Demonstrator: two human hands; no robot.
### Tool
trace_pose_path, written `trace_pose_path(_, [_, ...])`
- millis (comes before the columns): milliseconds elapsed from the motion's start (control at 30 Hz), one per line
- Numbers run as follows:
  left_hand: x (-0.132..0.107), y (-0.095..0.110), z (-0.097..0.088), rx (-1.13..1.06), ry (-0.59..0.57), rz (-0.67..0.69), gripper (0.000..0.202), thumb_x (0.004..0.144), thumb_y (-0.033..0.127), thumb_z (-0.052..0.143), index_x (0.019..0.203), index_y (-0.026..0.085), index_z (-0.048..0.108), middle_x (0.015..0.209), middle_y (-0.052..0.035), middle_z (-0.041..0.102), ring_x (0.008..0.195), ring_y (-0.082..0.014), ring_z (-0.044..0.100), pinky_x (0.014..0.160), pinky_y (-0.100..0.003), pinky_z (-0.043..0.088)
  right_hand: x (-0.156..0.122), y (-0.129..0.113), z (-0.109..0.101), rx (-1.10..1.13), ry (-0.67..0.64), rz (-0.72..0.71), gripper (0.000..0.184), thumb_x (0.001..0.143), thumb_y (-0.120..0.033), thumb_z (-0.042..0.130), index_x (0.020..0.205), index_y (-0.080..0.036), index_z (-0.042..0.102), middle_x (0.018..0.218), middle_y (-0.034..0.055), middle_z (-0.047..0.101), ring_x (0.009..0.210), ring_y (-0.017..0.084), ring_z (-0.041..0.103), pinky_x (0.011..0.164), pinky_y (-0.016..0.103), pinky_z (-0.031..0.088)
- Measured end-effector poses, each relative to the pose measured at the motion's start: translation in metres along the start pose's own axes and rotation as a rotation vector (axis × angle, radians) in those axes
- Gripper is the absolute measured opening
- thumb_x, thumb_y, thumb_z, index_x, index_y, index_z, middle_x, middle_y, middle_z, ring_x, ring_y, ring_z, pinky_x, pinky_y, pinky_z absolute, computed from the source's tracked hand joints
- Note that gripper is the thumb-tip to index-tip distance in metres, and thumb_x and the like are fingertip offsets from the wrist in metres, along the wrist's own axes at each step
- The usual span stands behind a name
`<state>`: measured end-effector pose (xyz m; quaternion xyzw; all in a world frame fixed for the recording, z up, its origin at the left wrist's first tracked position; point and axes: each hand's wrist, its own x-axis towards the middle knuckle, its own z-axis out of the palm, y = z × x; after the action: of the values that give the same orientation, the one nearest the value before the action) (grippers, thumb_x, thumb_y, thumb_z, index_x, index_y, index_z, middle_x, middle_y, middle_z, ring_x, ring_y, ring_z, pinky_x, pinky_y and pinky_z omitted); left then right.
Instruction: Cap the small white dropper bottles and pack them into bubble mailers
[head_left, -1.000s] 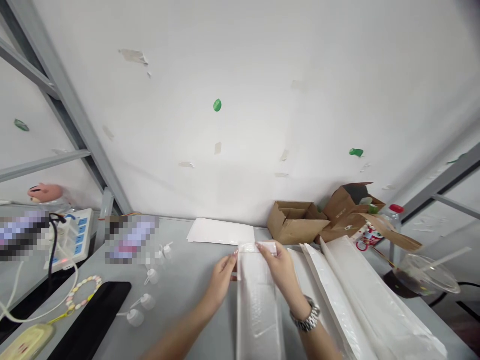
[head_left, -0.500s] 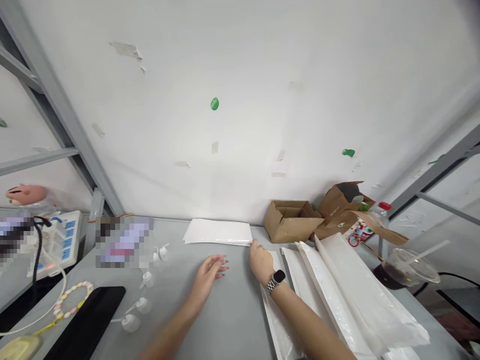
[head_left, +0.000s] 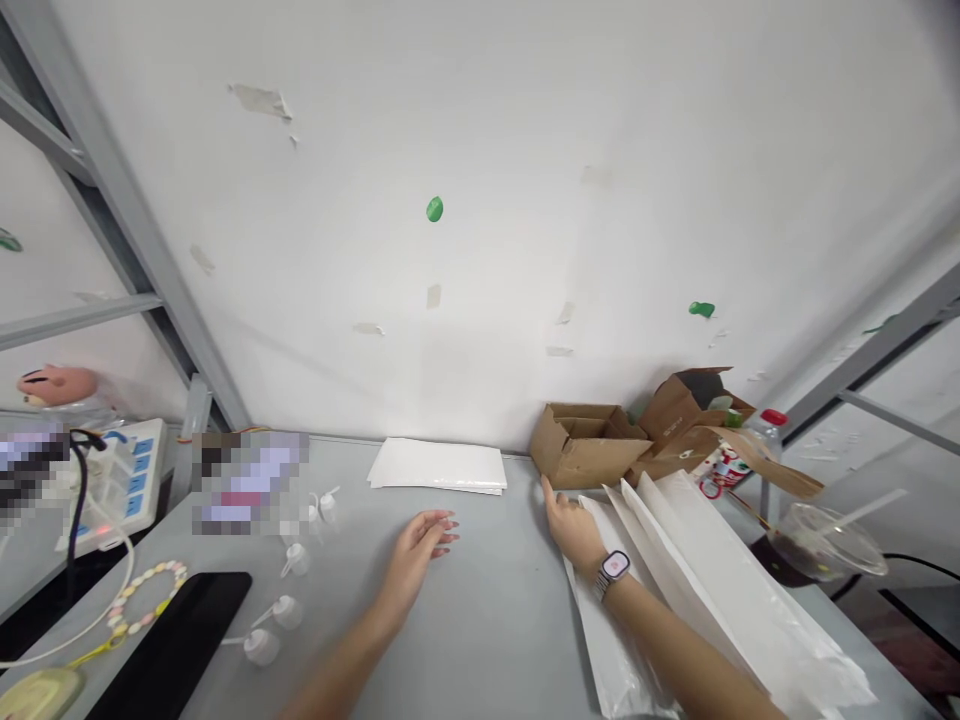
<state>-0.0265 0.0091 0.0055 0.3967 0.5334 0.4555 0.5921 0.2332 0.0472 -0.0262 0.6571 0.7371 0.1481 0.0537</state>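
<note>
Over the grey tabletop [head_left: 480, 620], my left hand [head_left: 421, 550] hovers with loosely curved fingers apart and nothing in them. My right hand [head_left: 576, 530], with a watch [head_left: 616, 566] on its wrist, lies at the left edge of several long white plastic bags [head_left: 705, 560]. Its index finger stretches forward toward the cardboard box; the other fingers are partly hidden. A neat stack of white sheets or flat bags [head_left: 439, 466] rests by the wall, between and beyond both hands.
An open cardboard box [head_left: 589, 460] and a brown paper bag [head_left: 675, 440] stand at the back right, near a plastic cup with a straw [head_left: 817, 545]. On the left are small white capped pieces [head_left: 261, 647], a black phone-like slab [head_left: 176, 645], a beaded bracelet [head_left: 176, 572] and a power strip [head_left: 135, 490].
My right hand has shifted to the right, and the left edge of the white plastic bags has moved right with it. My left hand stays in place.
</note>
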Motion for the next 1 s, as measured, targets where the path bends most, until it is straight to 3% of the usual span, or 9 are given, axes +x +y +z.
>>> trace_pose_path(100, [0.001, 0.000, 0.000, -0.004, 0.002, 0.005, 0.037, 0.067, 0.046, 0.059, 0.088, 0.016, 0.063, 0.094, -0.0101, 0.069, 0.087, -0.0231, 0.065, 0.078, -0.034, 0.048, 0.000, 0.007, -0.002, 0.014, 0.027, -0.050, 0.048, 0.081, -0.004, 0.042, 0.128, -0.014, 0.045, 0.076, 0.0128, 0.066, 0.063, 0.021, 0.066, 0.050, 0.025, 0.048])
trace_pose_path(200, [0.002, -0.002, 0.000, -0.010, -0.004, 0.026, 0.034, 0.068, 0.045, 0.059, 0.086, 0.016, 0.063, 0.093, -0.0102, 0.069, 0.086, -0.0229, 0.065, 0.078, -0.035, 0.048, 0.004, 0.000, -0.014, 0.039, 0.086, -0.083, 0.037, 0.090, -0.020, 0.038, 0.126, -0.015, 0.047, 0.080, 0.0130, 0.065, 0.069, 0.021, 0.065, 0.053, 0.024, 0.047])
trace_pose_path(300, [0.005, -0.007, 0.001, -0.020, -0.003, 0.043, 0.033, 0.068, 0.044, 0.059, 0.084, 0.016, 0.063, 0.091, -0.0098, 0.069, 0.084, -0.0220, 0.065, 0.076, -0.033, 0.047, 0.017, -0.025, -0.035, 0.154, 0.172, -0.142, 0.036, 0.094, -0.028, 0.032, 0.122, -0.013, 0.049, 0.087, 0.0132, 0.063, 0.076, 0.021, 0.063, 0.057, 0.024, 0.046])
trace_pose_path(400, [0.008, -0.013, 0.003, -0.038, 0.008, 0.055, 0.032, 0.066, 0.044, 0.061, 0.081, 0.016, 0.062, 0.089, -0.0089, 0.069, 0.081, -0.0206, 0.065, 0.073, -0.032, 0.047, 0.041, -0.058, -0.050, 0.243, 0.188, -0.273, 0.029, 0.093, -0.029, 0.037, 0.113, -0.016, 0.053, 0.097, 0.0113, 0.060, 0.088, 0.019, 0.059, 0.066, 0.025, 0.045])
trace_pose_path(533, [0.012, -0.016, 0.004, -0.057, 0.026, 0.068, 0.031, 0.063, 0.042, 0.062, 0.080, 0.016, 0.061, 0.087, -0.0084, 0.069, 0.077, -0.0193, 0.065, 0.071, -0.030, 0.046, 0.077, -0.088, -0.049, 0.292, 0.160, -0.419, 0.039, 0.084, -0.041, 0.054, 0.115, -0.017, 0.051, 0.113, 0.0122, 0.055, 0.104, 0.022, 0.052, 0.083, 0.031, 0.042])
trace_pose_path(633, [0.011, -0.014, 0.004, -0.062, 0.029, 0.075, 0.029, 0.063, 0.042, 0.062, 0.078, 0.017, 0.061, 0.086, -0.0079, 0.070, 0.075, -0.0188, 0.065, 0.070, -0.030, 0.046, 0.092, -0.093, -0.041, 0.305, 0.141, -0.464, 0.046, 0.080, -0.047, 0.057, 0.113, -0.015, 0.052, 0.111, 0.0138, 0.057, 0.103, 0.024, 0.053, 0.083, 0.034, 0.041])
trace_pose_path(833, [0.010, -0.012, 0.003, -0.061, 0.025, 0.076, 0.028, 0.065, 0.041, 0.060, 0.077, 0.016, 0.062, 0.086, -0.0084, 0.070, 0.075, -0.0192, 0.065, 0.069, -0.029, 0.046, 0.091, -0.087, -0.035, 0.254, 0.175, -0.546, 0.026, 0.090, -0.035, 0.045, 0.104, -0.015, 0.056, 0.104, 0.0116, 0.059, 0.096, 0.021, 0.054, 0.079, 0.031, 0.041])
trace_pose_path(1000, [0.010, -0.011, 0.005, -0.048, 0.037, 0.096, 0.027, 0.065, 0.042, 0.061, 0.076, 0.017, 0.061, 0.086, -0.0084, 0.070, 0.077, -0.0204, 0.065, 0.071, -0.031, 0.047, 0.085, -0.090, -0.030, 0.173, 0.211, -0.682, 0.020, 0.091, -0.019, 0.043, 0.101, -0.011, 0.058, 0.092, 0.0120, 0.062, 0.085, 0.022, 0.056, 0.073, 0.033, 0.041])
